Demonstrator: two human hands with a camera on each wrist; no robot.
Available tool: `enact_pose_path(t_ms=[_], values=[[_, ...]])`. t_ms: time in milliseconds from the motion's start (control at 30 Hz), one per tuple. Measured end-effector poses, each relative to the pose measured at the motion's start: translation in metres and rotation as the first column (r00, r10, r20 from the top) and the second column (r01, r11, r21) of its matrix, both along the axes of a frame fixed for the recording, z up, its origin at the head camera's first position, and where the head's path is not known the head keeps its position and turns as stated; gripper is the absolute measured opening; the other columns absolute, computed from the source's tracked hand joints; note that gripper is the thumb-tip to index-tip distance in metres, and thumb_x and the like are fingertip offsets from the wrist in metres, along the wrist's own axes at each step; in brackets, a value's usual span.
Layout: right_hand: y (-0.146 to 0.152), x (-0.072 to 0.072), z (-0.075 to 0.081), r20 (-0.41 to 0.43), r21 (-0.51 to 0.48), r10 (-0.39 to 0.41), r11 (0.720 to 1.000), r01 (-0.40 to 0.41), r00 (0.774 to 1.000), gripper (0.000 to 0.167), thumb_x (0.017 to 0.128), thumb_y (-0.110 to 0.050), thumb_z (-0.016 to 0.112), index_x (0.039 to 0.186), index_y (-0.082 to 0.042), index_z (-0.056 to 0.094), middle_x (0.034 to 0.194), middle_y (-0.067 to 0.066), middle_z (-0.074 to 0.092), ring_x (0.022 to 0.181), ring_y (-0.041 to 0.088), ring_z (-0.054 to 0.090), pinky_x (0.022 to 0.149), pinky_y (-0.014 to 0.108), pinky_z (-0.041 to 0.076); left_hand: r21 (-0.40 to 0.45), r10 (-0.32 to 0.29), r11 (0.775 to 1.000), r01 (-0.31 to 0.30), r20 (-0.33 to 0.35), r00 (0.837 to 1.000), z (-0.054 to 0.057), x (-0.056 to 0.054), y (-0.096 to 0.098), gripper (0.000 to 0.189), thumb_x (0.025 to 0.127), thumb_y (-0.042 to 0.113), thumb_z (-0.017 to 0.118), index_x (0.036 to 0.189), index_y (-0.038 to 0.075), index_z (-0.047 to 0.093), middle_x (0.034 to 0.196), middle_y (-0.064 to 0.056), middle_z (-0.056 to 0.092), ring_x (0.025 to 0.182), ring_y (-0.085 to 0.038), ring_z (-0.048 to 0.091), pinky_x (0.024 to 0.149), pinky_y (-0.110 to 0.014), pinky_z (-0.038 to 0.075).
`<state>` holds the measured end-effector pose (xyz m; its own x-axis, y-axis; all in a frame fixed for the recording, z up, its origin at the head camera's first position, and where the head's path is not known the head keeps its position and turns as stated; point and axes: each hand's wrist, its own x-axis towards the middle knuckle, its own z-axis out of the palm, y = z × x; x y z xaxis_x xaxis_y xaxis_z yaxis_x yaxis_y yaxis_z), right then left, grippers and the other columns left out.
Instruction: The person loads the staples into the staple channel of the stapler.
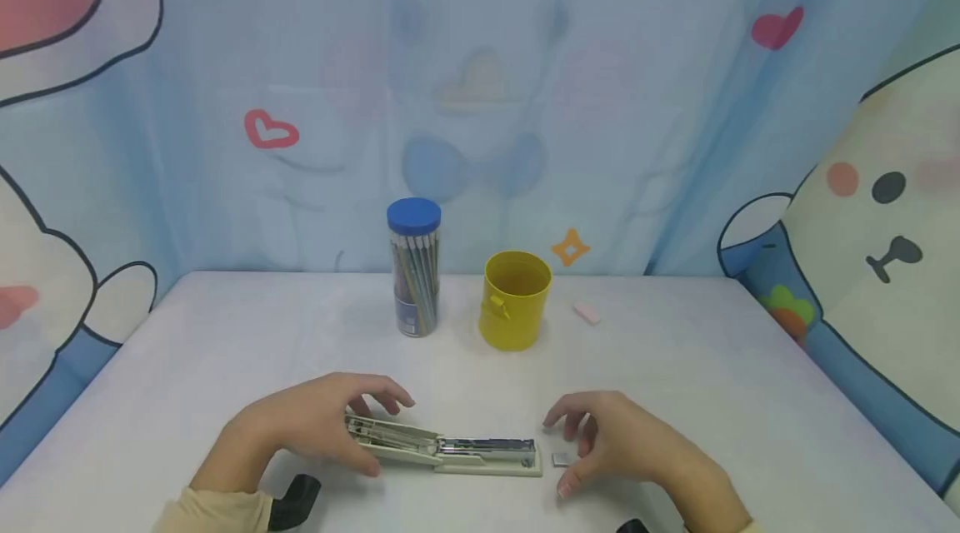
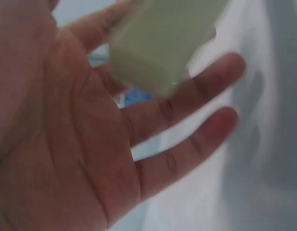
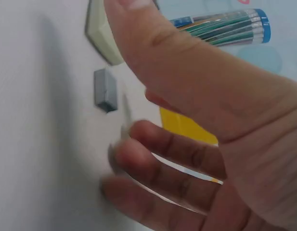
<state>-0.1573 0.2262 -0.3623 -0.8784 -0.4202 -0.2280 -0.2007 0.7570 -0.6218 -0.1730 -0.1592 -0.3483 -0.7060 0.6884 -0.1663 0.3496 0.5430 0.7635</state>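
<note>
Left hand (image 1: 318, 420) and right hand (image 1: 626, 437), neither gripping, flank an unfolded stapler (image 1: 487, 463).
From here I see the left fingers loosely extended around the stapler's outer end, contact unclear, and the right fingers slightly bent, holding nothing. An inward sweep of the right hand could knock the small staple block (image 1: 561, 460) away or break it; a bump from the left could make the stapler skid. The stapler lies at 3 o'clock from the left hand, 9 o'clock from the right; the staple block is also at 9, just beside the right thumb. Beyond, the pencil jar (image 1: 415, 271) stands at 1 o'clock from the left hand, the yellow bucket (image 1: 512, 321) at 11 from the right, a pale pink block (image 1: 587, 313) near 12.
</note>
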Motion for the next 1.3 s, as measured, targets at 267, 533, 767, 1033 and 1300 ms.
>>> enact_pose_path(t_ms=[267, 533, 767, 1033, 1300], values=[[0.013, -0.007, -0.013, 0.029, -0.084, 0.029, 0.996, -0.027, 0.999, 0.051, 0.057, -0.037, 0.098, 0.098, -0.019, 0.074, 0.085, -0.003, 0.064, 0.075, 0.02, 0.059, 0.065, 0.029, 0.05, 0.048, -0.037, 0.998, 0.036, 0.022, 0.999, -0.008, -0.005, -0.007, 0.054, 0.076, 0.026, 0.088, 0.125, 0.025, 0.067, 0.115, 0.008, 0.063, 0.108, -0.025, 0.056, 0.091, -0.048, 0.045], [0.013, -0.006, -0.016, 0.025, -0.083, 0.032, 0.996, -0.03, 0.999, 0.04, 0.059, -0.035, 0.097, 0.089, -0.02, 0.075, 0.079, -0.005, 0.066, 0.074, 0.018, 0.059, 0.065, 0.028, 0.05, 0.056, -0.053, 0.997, 0.053, 0.003, 0.999, -0.007, -0.006, -0.008, 0.049, 0.077, 0.025, 0.086, 0.123, 0.023, 0.068, 0.115, 0.008, 0.063, 0.108, -0.024, 0.056, 0.091, -0.046, 0.045], [0.014, -0.006, -0.02, 0.009, -0.13, 0.056, 0.99, -0.054, 0.998, 0.033, 0.061, -0.028, 0.097, 0.085, -0.018, 0.076, 0.077, -0.006, 0.066, 0.071, 0.017, 0.059, 0.063, 0.027, 0.05, 0.071, -0.044, 0.997, 0.043, 0.02, 0.999, -0.008, -0.006, -0.009, 0.044, 0.078, 0.023, 0.085, 0.12, 0.021, 0.07, 0.113, 0.008, 0.065, 0.107, -0.023, 0.057, 0.092, -0.046, 0.045], [0.013, -0.006, -0.021, 0.036, -0.137, 0.027, 0.99, -0.022, 0.999, 0.028, 0.064, -0.02, 0.096, 0.084, -0.016, 0.076, 0.076, -0.004, 0.066, 0.073, 0.02, 0.059, 0.063, 0.028, 0.05, 0.068, -0.031, 0.997, 0.029, 0.028, 0.999, -0.01, -0.006, -0.01, 0.041, 0.078, 0.019, 0.084, 0.117, 0.023, 0.071, 0.112, 0.009, 0.066, 0.105, -0.024, 0.057, 0.089, -0.046, 0.046], [0.012, -0.005, -0.02, 0.038, -0.129, 0.021, 0.992, -0.016, 0.999, 0.024, 0.066, -0.018, 0.095, 0.082, -0.016, 0.077, 0.074, -0.003, 0.065, 0.073, 0.02, 0.059, 0.063, 0.027, 0.049, 0.059, -0.02, 0.998, 0.017, 0.043, 0.999, -0.01, -0.005, -0.009, 0.04, 0.078, 0.019, 0.083, 0.115, 0.028, 0.071, 0.113, 0.009, 0.066, 0.104, -0.024, 0.057, 0.088, -0.046, 0.046]])
